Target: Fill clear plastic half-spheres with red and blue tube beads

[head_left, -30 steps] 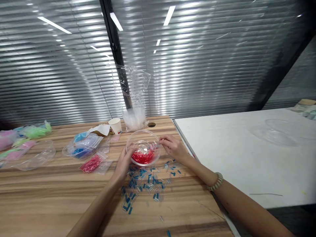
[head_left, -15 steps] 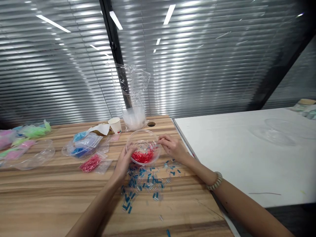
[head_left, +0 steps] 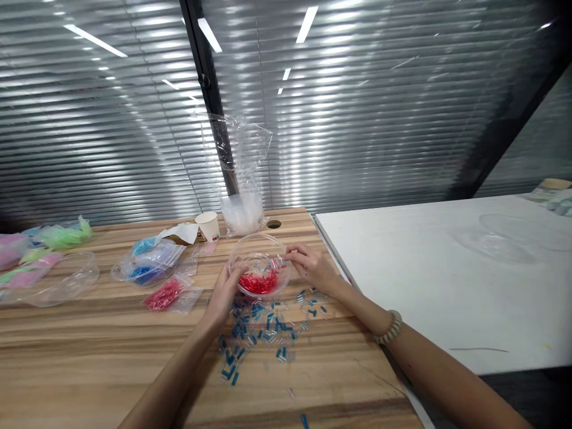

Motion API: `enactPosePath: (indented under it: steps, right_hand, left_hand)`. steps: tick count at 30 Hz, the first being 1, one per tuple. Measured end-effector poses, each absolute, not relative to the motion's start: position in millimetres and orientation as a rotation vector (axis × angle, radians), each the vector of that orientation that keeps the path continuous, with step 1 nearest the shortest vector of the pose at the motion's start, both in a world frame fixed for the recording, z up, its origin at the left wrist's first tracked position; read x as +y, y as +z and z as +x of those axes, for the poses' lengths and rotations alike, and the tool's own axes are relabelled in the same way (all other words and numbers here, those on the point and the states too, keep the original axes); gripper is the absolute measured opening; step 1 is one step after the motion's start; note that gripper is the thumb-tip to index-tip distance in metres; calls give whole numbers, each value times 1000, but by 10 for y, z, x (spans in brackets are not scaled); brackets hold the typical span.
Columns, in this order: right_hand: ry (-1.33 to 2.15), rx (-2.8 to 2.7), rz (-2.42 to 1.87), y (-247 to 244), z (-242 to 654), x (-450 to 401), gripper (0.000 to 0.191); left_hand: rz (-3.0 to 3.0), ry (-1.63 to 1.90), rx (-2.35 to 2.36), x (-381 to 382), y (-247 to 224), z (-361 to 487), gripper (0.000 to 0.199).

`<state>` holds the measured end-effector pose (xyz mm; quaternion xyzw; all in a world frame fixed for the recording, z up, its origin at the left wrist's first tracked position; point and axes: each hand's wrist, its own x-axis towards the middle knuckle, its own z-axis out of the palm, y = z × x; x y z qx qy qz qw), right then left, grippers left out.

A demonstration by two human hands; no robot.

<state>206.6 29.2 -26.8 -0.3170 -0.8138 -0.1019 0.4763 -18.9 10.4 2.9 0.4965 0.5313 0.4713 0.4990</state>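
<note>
A clear plastic bowl with many small red tube beads in it tilts toward me above the wooden table. My left hand is closed on its left rim, thumb on the inner side. At the opposite rim, the fingertips of my right hand are pinched together on the edge; whether a bead is also between them I cannot make out. Below the bowl, loose blue tube beads and clear ones lie scattered on the tabletop.
Left of the bowl lie a bag of pinkish-red beads and a clear dish holding bagged blue beads. Behind stand a paper cup and a wrapped stack of clear bowls. A white table adjoins on the right.
</note>
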Motion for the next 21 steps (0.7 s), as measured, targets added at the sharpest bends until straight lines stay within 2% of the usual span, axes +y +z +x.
enactPosePath:
  steps: [21]
  right_hand:
    - [-240, -1986, -797, -285, 2070, 299, 25]
  left_hand:
    - [1192, 1105, 1326, 99, 50, -178, 55]
